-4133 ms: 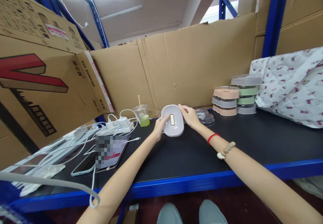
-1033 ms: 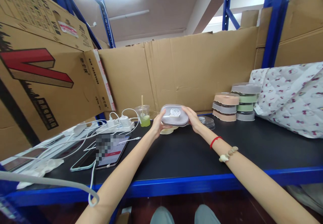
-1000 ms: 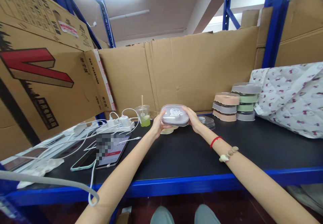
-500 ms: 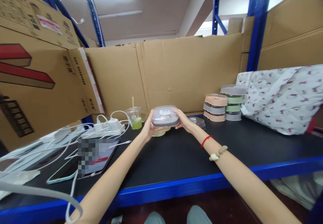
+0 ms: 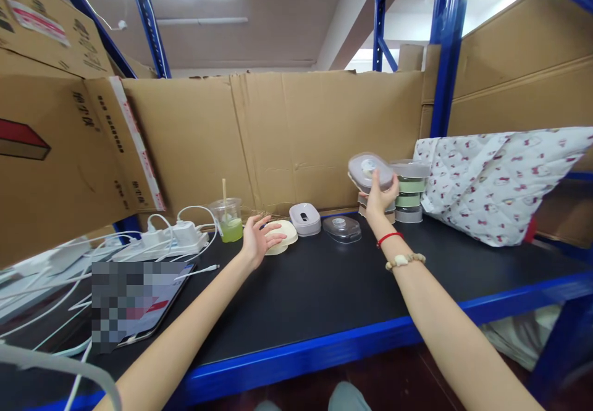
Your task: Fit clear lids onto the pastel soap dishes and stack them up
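A grey oval box with a clear lid [image 5: 361, 167] is in my right hand [image 5: 380, 196], gripped from its right and front side. It is slightly tilted over the shorter stack of similar boxes [image 5: 390, 217]; whether it touches that stack I cannot tell. My left hand [image 5: 258, 239] is open, fingers spread, holding nothing, beside some cream oval pieces [image 5: 286, 232]. Right of these stands a grey oval part with a dark slot [image 5: 306, 213]. A loose clear lid [image 5: 341, 229] lies further right on the black shelf.
A taller stack of green and grey boxes [image 5: 410, 186] stands beside a white patterned quilted bag [image 5: 500, 182]. To the left are a cup of green drink [image 5: 230, 228], a power strip [image 5: 160, 247], cables and a tablet [image 5: 157, 312]. Cardboard [image 5: 296, 133] lines the back.
The box has moved right from both hands to my right hand alone, over the stack. My left hand has let go and opened. The slotted grey part now shows, and the view has shifted right.
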A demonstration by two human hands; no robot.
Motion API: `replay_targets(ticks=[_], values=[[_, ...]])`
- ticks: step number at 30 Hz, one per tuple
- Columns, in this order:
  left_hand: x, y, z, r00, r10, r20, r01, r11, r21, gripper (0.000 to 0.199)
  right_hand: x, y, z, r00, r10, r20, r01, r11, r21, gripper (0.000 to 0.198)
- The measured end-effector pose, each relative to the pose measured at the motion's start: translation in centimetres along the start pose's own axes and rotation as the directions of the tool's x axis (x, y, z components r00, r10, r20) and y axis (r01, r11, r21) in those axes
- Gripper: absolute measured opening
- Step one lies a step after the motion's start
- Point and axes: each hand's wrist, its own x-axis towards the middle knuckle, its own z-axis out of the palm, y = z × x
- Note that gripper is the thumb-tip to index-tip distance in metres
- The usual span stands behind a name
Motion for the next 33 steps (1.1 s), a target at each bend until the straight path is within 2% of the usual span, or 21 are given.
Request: replay_targets(ticks=[3,5,8,10,12,14,16,20,23,26,30,33], values=[[0.1,-0.2,0.0,1.000,-0.021,0.014,0.021,1.000,0.004,0.044,2.4,1.3,-1.4,0.996,-0.078,-0.038,0.074,0.992,-0.102,0.087],[0.1,-0.2,0.0,1.000,-0.024,0.014,0.024,1.000,0.007,0.043,3.7,2.1,-2.3,0.992,-0.117,-0.038,0.104,0.963,-0.249,0.086],[0.2,0.0,-0.1,1.000,-0.022,0.009,0.022,1.000,0.014,0.041,4.6,2.7,-3.3,0.972,-0.222,-0.080,0.160,0.870,-0.466,0.071],[0.1,0.1,0.0,1.000,-0.021,0.011,0.021,1.000,0.021,0.041,4.5,2.6,-3.7,0.950,-0.291,-0.115,0.203,0.853,-0.480,0.060],[0.1,0.1,0.1,1.000,-0.019,0.017,0.018,0.999,0.030,0.041,3.9,2.2,-3.9,0.933,-0.348,-0.092,0.266,0.838,-0.478,0.045],[0.0,0.1,0.1,1.000,-0.016,0.021,0.016,0.999,0.039,0.041,3.2,1.7,-3.8,0.916,-0.402,0.002,0.339,0.769,-0.542,0.027],[0.0,0.1,0.2,1.000,-0.009,0.019,0.008,0.999,0.046,0.040,2.4,1.2,-3.5,0.885,-0.443,0.144,0.426,0.647,-0.632,0.016],[0.0,0.1,0.1,1.000,0.011,0.007,-0.012,0.998,0.055,0.037,1.1,1.4,-2.7,0.768,-0.458,0.448,0.623,0.371,-0.688,0.022],[0.2,0.1,0.1,1.000,0.010,0.012,-0.011,0.998,0.059,0.035,0.7,2.3,-2.4,0.714,-0.413,0.565,0.681,0.226,-0.696,0.035],[0.3,0.1,0.0,1.000,-0.004,0.024,0.003,0.998,0.065,0.033,0.8,2.9,-2.6,0.738,-0.391,0.550,0.645,0.170,-0.745,0.045],[0.5,0.2,-0.1,1.000,-0.020,0.019,0.019,0.998,0.052,0.035,0.9,2.7,-3.0,0.822,-0.366,0.436,0.531,0.217,-0.819,0.059],[0.6,0.3,-0.3,1.000,-0.023,0.014,0.022,0.999,0.042,0.036,0.9,2.4,-3.1,0.854,-0.342,0.393,0.486,0.251,-0.837,0.066]])
